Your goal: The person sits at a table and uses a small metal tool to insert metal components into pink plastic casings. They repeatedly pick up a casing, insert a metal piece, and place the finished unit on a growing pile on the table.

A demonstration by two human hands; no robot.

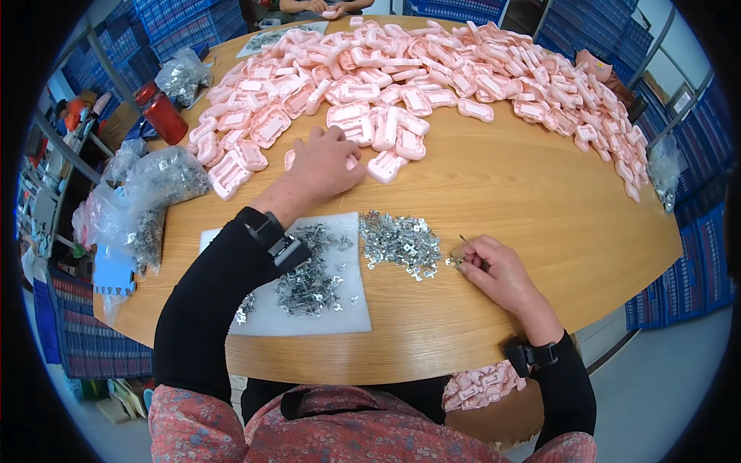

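My left hand (320, 163) is palm down at the near edge of a large heap of pink plastic casings (355, 91). Its fingers curl over one pink casing (290, 160), mostly hidden beneath the hand. To the right, just above the table, my right hand (498, 274) is closed in a pinch. Between its fingertips is a small metal piece (462, 240), thin and dark, its exact kind unclear. Small silvery metal clips (401, 241) lie piled between the hands. More clips (305, 287) rest on a white foam sheet (351, 312) under my left forearm.
On the left stand a red canister (162, 116), clear bags of metal parts (166, 181) and a blue foam piece (113, 270). Another person's hands (324, 9) work at the far edge. Blue crates (679, 262) are stacked around. Below the table, a container holds pink casings (482, 386).
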